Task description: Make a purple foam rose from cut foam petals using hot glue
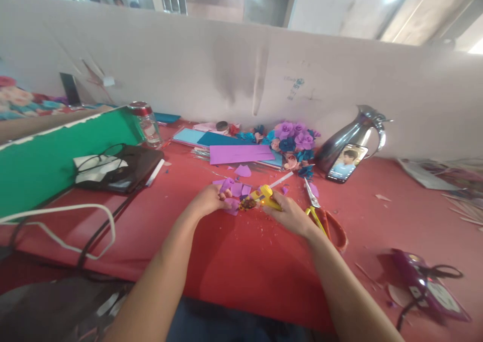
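Note:
My left hand (pixel 209 201) is closed, pinching a purple paper flower (pixel 227 185) with its fingers. In my right hand (pixel 290 212) is a yellow glue gun (pixel 267 193), with a whitish glue stick (pixel 282 179) jutting out of its back. The gun's front points left, toward the flower, above a dark brownish clump (pixel 247 204). Several purple paper petals (pixel 237 188) lie between and beyond the hands. Just right of my right hand are scissors (pixel 312 196) with yellow and orange handles. The gun's tip is too blurred to make out.
Behind lie purple paper strips (pixel 241 154) and a bunch of paper flowers (pixel 296 137). A phone (pixel 347 163) leans on a metal jug (pixel 349 136). At left are a glass jar (pixel 147 125), a dark case (pixel 124 168) and cables (pixel 109 216). A purple device (pixel 430 284) sits front right.

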### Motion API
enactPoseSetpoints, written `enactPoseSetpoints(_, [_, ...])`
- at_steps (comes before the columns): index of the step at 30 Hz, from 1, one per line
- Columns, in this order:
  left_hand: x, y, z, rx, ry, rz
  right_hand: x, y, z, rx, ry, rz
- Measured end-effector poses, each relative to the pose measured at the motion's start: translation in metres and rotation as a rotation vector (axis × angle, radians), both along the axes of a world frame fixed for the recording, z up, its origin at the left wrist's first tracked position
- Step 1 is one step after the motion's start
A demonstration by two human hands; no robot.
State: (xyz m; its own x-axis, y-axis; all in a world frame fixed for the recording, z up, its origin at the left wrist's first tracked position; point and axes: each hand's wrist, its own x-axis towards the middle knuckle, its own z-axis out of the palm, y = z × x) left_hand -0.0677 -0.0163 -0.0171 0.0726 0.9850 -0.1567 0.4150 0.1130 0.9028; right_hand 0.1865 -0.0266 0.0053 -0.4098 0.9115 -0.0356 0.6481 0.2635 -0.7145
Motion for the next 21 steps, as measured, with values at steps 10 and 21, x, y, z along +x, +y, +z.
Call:
enactPoseSetpoints(10, [0.0024,-0.0016,0.0053,-0.003,0.032,-0.052,-0.0011,0.0001,-0.0015,0.079,-0.089,-0.051])
enactPoseSetpoints(21, [0.0008,0.0013,-0.0003,-0.019,0.003,-0.007,-0.0018,0.0003,-0.0014,0.088,-0.104,-0.091])
